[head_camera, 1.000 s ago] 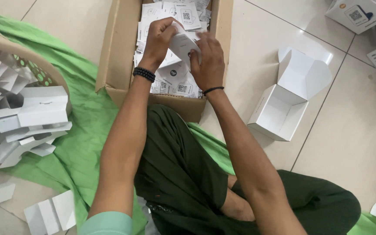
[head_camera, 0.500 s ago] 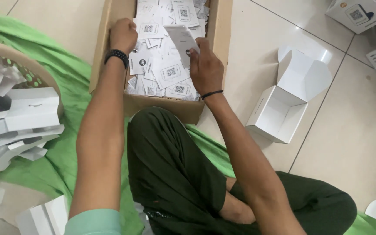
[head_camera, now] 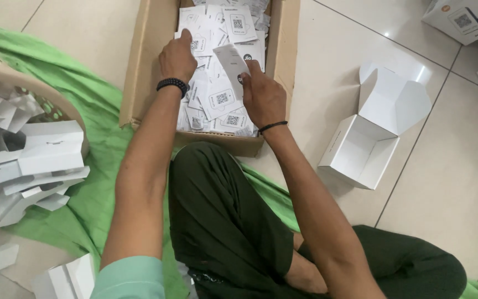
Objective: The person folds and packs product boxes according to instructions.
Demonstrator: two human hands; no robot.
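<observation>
Left hand [head_camera: 177,57]: fingers curled, palm down on the loose white cards [head_camera: 217,99] in the cardboard box [head_camera: 139,72]; can't tell if it grips any. Right hand [head_camera: 262,97]: closed on one white card [head_camera: 230,60], pinched by thumb and fingers, held tilted just above the pile, right beside the left hand. Left of both hands: basket [head_camera: 6,72] of flat white cartons on green cloth [head_camera: 84,111]. Right of them: open white carton [head_camera: 369,135] on the floor tiles, well apart.
</observation>
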